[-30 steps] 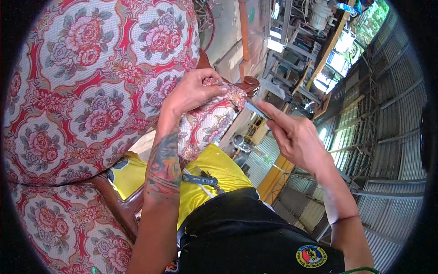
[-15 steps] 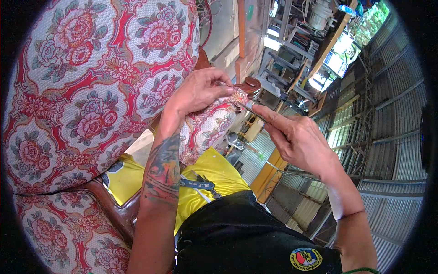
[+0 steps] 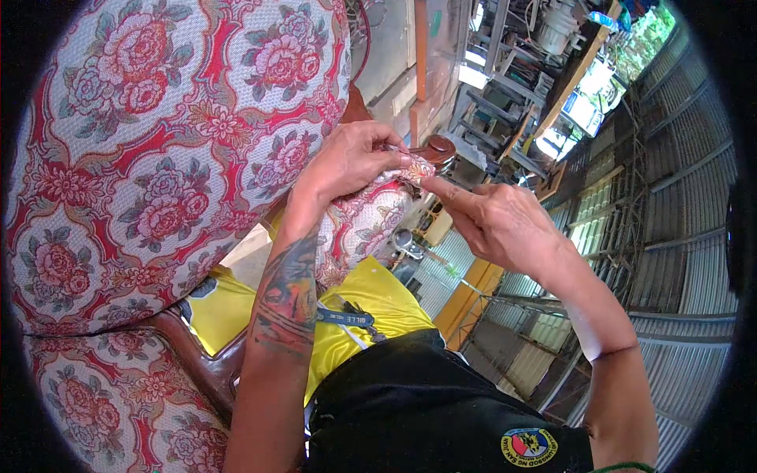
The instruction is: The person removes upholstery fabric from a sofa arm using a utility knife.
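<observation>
My left hand (image 3: 352, 162) pinches the edge of the floral fabric on a padded armrest (image 3: 367, 225), its fingers closed on the cloth. From the other side my right hand (image 3: 497, 221) reaches in, index finger extended to the fabric edge and the other fingers curled. Whatever it holds is hidden behind the fingers. Beyond the fabric shows a carved brown wooden scroll (image 3: 441, 145). The large floral-covered backrest (image 3: 173, 158) fills the left side.
A floral seat (image 3: 110, 394) and a curved wooden frame (image 3: 189, 355) lie at the lower left. Yellow cloth (image 3: 371, 296) is below the armrest. Shelves with equipment (image 3: 512, 87) and corrugated metal walls (image 3: 678, 284) stand behind.
My right hand has moved left, closer to my left hand and the fabric edge. The thin tool seen in it earlier is no longer visible. My left hand still grips the fabric.
</observation>
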Demonstrator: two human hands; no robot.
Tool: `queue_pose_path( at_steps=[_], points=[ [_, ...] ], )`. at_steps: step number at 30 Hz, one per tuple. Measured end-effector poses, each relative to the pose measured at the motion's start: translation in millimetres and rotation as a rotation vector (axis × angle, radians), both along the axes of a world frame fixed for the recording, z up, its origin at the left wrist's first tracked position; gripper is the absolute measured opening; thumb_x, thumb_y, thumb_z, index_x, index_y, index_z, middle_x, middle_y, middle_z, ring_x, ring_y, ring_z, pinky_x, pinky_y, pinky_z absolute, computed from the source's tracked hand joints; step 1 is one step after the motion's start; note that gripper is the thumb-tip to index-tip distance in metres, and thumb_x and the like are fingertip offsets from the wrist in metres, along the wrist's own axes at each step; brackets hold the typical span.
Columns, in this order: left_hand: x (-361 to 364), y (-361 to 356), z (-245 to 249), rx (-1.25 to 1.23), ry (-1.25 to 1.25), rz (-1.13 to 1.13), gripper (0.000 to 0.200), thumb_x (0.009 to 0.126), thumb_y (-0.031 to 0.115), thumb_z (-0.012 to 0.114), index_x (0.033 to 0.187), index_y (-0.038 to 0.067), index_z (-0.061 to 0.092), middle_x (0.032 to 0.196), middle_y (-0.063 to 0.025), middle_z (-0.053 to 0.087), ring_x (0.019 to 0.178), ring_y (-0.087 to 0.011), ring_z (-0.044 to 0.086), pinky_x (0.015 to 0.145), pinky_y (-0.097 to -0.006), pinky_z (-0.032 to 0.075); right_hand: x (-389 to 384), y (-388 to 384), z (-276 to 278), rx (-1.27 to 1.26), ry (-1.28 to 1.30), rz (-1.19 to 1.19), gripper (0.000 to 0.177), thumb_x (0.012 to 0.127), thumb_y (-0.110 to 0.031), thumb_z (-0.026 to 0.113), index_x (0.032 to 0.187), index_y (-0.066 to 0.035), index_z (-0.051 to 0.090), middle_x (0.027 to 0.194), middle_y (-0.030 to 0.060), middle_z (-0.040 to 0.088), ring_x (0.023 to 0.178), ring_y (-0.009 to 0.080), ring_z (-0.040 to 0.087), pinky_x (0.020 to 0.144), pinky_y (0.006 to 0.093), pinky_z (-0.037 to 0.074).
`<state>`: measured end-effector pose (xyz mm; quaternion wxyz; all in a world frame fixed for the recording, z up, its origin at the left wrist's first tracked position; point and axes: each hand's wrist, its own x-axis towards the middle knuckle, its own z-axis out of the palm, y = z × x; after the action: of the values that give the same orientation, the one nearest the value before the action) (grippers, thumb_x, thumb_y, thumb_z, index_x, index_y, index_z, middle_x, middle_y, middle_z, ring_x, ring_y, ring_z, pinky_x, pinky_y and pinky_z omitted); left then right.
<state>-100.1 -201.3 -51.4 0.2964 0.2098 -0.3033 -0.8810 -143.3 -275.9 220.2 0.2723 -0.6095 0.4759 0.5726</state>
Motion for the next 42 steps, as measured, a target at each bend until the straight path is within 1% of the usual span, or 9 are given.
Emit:
queue_pose_path(
  at_steps=[5, 13, 18, 26, 32, 33, 34, 38, 42],
  points=[
    [-0.9, 1.5, -1.5, 0.001, 0.000, 0.005, 0.023, 0.091, 0.019, 0.082, 0.104, 0.000, 0.079, 0.095, -0.0087, 0.077, 0.091, -0.0149, 0.070, 0.084, -0.0319, 0.055, 1.3, -5.6, -0.3, 0.030, -0.017, 0.029, 0.059, 0.099, -0.019, 0.061, 0.157, -0.021, 0.051, 0.066, 0.0165, 0.067, 0.062, 0.0370, 0.071, 0.059, 0.0523, 0.058],
    [2.8, -0.8, -1.0, -0.041, -0.001, 0.021, 0.024, 0.091, 0.021, 0.082, 0.103, 0.001, 0.079, 0.096, -0.0087, 0.077, 0.091, -0.0160, 0.070, 0.085, -0.0328, 0.055, 3.0, -9.2, -0.7, 0.054, 0.006, 0.025, 0.060, 0.099, -0.019, 0.062, 0.157, -0.022, 0.050, 0.068, 0.0168, 0.068, 0.063, 0.0381, 0.071, 0.060, 0.0524, 0.059],
    [1.0, 0.1, -2.2, 0.001, 0.041, 0.026, 0.024, 0.091, 0.021, 0.082, 0.104, 0.001, 0.079, 0.097, -0.0082, 0.077, 0.092, -0.0156, 0.070, 0.086, -0.0328, 0.055, 4.4, -9.7, -0.7, 0.070, -0.004, 0.026, 0.061, 0.098, -0.020, 0.062, 0.158, -0.022, 0.049, 0.069, 0.0174, 0.068, 0.064, 0.0379, 0.071, 0.060, 0.0520, 0.059],
    [2.9, -0.9, -0.8, -0.001, 0.035, 0.040, 0.023, 0.092, 0.019, 0.081, 0.105, 0.000, 0.077, 0.096, -0.0060, 0.076, 0.091, -0.0130, 0.068, 0.085, -0.0311, 0.054, 19.9, -1.2, -0.5, 0.080, 0.114, 0.135, 0.066, 0.097, -0.015, 0.062, 0.160, -0.023, 0.046, 0.076, 0.0176, 0.071, 0.068, 0.0369, 0.073, 0.063, 0.0509, 0.060],
    [4.2, -1.4, -2.6, -0.017, 0.054, -0.016, 0.023, 0.093, 0.018, 0.080, 0.107, -0.001, 0.076, 0.096, -0.0038, 0.074, 0.090, -0.0121, 0.066, 0.084, -0.0300, 0.054, 31.0, -8.5, -8.1, 0.133, 0.164, 0.137, 0.073, 0.094, -0.009, 0.061, 0.163, -0.024, 0.044, 0.075, 0.0156, 0.072, 0.071, 0.0359, 0.076, 0.064, 0.0507, 0.061],
    [-0.5, 2.3, -6.5, 0.004, 0.109, -0.005, 0.023, 0.093, 0.016, 0.080, 0.107, -0.001, 0.076, 0.096, -0.0039, 0.074, 0.091, -0.0121, 0.066, 0.085, -0.0299, 0.054, 31.6, -7.8, -8.1, 0.130, 0.165, 0.137, 0.073, 0.094, -0.009, 0.061, 0.163, -0.024, 0.044, 0.075, 0.0156, 0.072, 0.071, 0.0359, 0.076, 0.064, 0.0507, 0.061],
    [-2.9, 3.4, -7.6, 0.025, 0.163, 0.006, 0.022, 0.093, 0.015, 0.080, 0.107, -0.002, 0.076, 0.097, -0.0041, 0.074, 0.092, -0.0121, 0.066, 0.086, -0.0299, 0.054, 31.6, -6.3, -7.9, 0.121, 0.152, 0.167, 0.074, 0.093, -0.008, 0.061, 0.163, -0.023, 0.044, 0.075, 0.0154, 0.073, 0.071, 0.0353, 0.076, 0.064, 0.0499, 0.061],
    [-5.7, 6.5, -7.1, 0.054, 0.138, -0.007, 0.022, 0.093, 0.013, 0.080, 0.108, -0.003, 0.075, 0.098, -0.0047, 0.074, 0.094, -0.0123, 0.066, 0.087, -0.0297, 0.054, 33.7, 0.0, -6.2, 0.137, 0.144, 0.265, 0.076, 0.091, -0.006, 0.060, 0.164, -0.018, 0.043, 0.074, 0.0156, 0.073, 0.071, 0.0335, 0.077, 0.064, 0.0472, 0.061],
    [-4.3, 5.0, -5.5, -0.012, 0.101, 0.020, 0.020, 0.093, 0.012, 0.078, 0.106, -0.003, 0.075, 0.097, -0.0059, 0.074, 0.093, -0.0131, 0.066, 0.088, -0.0303, 0.054, 31.1, 7.3, 0.2, 0.129, 0.131, 0.257, 0.078, 0.089, -0.006, 0.062, 0.164, -0.016, 0.043, 0.075, 0.0165, 0.073, 0.072, 0.0338, 0.077, 0.064, 0.0458, 0.061]
  ],
)
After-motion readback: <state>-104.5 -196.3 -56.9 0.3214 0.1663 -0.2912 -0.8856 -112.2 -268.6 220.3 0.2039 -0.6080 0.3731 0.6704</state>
